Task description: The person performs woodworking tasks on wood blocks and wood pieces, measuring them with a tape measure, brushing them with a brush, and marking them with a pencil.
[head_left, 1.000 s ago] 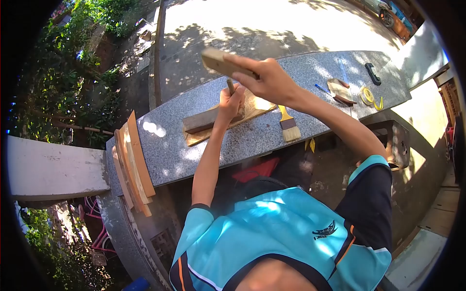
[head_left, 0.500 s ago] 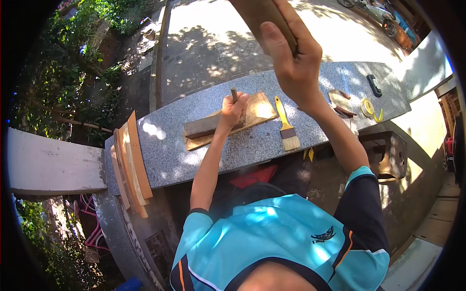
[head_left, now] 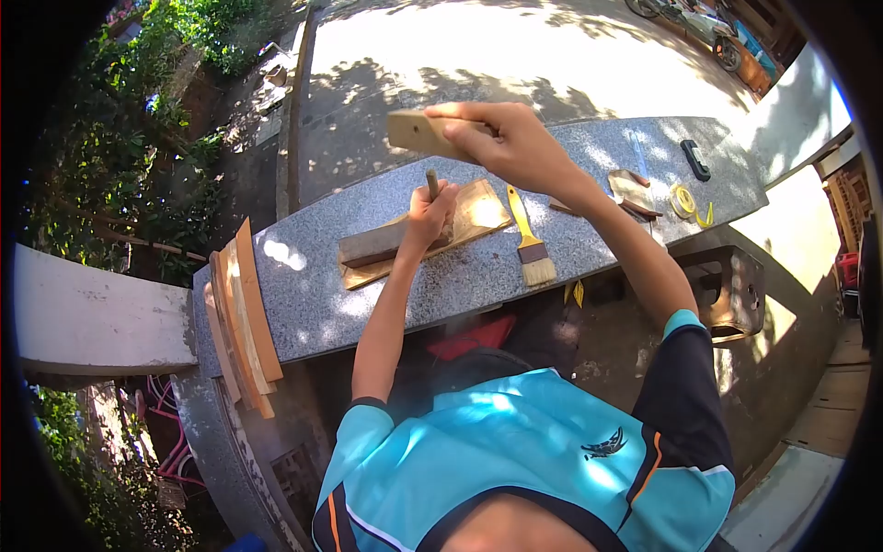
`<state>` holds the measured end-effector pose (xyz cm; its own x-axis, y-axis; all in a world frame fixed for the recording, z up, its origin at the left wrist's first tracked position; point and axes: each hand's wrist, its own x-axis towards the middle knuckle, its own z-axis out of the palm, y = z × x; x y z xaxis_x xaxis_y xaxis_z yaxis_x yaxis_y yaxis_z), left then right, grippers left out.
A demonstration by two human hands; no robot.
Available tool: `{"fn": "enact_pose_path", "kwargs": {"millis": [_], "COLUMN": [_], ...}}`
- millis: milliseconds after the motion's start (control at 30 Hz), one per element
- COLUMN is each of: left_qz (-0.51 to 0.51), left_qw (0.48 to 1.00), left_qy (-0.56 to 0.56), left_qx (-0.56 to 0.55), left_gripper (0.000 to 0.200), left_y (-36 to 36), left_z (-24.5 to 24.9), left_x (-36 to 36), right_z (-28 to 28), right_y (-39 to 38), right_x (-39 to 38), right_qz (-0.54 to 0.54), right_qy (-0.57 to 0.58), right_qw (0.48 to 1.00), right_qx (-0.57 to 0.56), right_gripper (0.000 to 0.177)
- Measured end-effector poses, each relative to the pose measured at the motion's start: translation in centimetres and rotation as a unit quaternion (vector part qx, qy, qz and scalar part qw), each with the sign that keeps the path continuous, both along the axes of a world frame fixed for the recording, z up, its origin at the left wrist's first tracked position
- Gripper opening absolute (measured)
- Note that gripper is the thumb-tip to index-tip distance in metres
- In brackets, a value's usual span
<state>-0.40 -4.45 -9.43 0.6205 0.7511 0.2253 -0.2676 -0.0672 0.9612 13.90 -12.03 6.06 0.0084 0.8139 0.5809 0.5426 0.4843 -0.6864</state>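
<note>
Left of the dark wooden block [head_left: 372,245], wood strips [head_left: 246,308] lie on the stone bench [head_left: 308,308]. The block rests on a flat board [head_left: 485,204]. At the block's right part, the left hand [head_left: 430,215] is closed around a stick [head_left: 432,180], whose lower end is hidden. Raised in the air beyond the block, the right hand [head_left: 517,143] grips a wooden piece [head_left: 416,134]. Right of the block lies a yellow-handled brush [head_left: 528,241]

block [head_left: 375,245] left, paintbrush [head_left: 532,251] right — gap between

No text is legible, the logo [head_left: 604,445] on the shirt [head_left: 487,451] included.
</note>
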Motion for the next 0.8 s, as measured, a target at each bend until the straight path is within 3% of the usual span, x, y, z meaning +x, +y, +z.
{"fn": "enact_pose_path", "kwargs": {"millis": [33,67,100,167,200,233,300,367,500,633,667,700,767,800], "left_qz": [-0.006,-0.004,-0.006,-0.015,-0.017,-0.018,-0.017,-0.006,-0.011,0.052,0.114,0.124,0.142,0.155], "left_qw": [1.0,1.0,1.0,0.999,0.999,0.999,0.999,1.0,0.999,0.991,0.972,0.957,0.916,0.918], "left_qy": [-0.005,-0.01,-0.017,-0.017,-0.017,-0.016,-0.018,-0.016,-0.037,-0.028,-0.048,-0.085,-0.169,-0.157], "left_qx": [-0.006,0.01,-0.007,-0.045,-0.041,-0.037,-0.03,-0.026,-0.032,-0.119,-0.201,-0.25,-0.335,-0.33], "left_gripper": [0.037,0.036,0.036,0.035,0.035,0.035,0.035,0.035,0.035,0.032,0.034,0.035,0.036,0.039], "left_y": [0.4,0.5,0.6,0.3,0.3,0.3,0.4,0.1,0.3,-0.2,0.2,0.5,1.8,1.8], "left_z": [-0.1,-0.5,-0.4,-0.3,-0.2,-0.1,0.0,-0.1,-0.9,0.7,0.7,0.2,-0.5,-0.6], "left_x": [0.1,0.1,0.3,0.1,0.2,0.1,0.4,0.1,0.0,0.5,0.8,0.4,-0.2,-0.2], "right_z": [2.6,3.7,2.8,-1.1,-1.4,-1.4,1.0,3.9,-3.2,-5.3,-7.9,-10.7,-14.5,-16.1], "right_y": [-0.4,-0.8,0.1,-0.7,-0.3,-0.2,-0.3,-0.8,0.0,-2.3,-3.1,-3.8,-5.4,-6.2], "right_x": [0.1,-0.5,-1.6,-1.3,-1.2,-0.8,-0.2,-1.3,-1.2,0.4,1.0,1.8,4.1,4.9], "right_qz": [-0.006,-0.064,-0.146,-0.041,0.052,0.054,0.035,-0.064,0.061,-0.145,-0.212,-0.277,-0.236,-0.213], "right_qy": [0.056,0.161,0.183,0.052,-0.132,-0.125,-0.031,0.166,-0.095,0.176,0.202,0.224,0.163,0.13], "right_qw": [0.998,0.981,0.936,0.994,0.989,0.986,0.997,0.978,0.989,0.972,0.956,0.934,0.958,0.968], "right_qx": [0.0,0.082,0.263,0.084,-0.042,-0.098,-0.063,0.105,-0.092,-0.061,-0.02,0.024,0.002,-0.01], "right_gripper": [0.033,0.033,0.035,0.036,0.037,0.038,0.036,0.035,0.037,0.037,0.036,0.036,0.035,0.035]}}
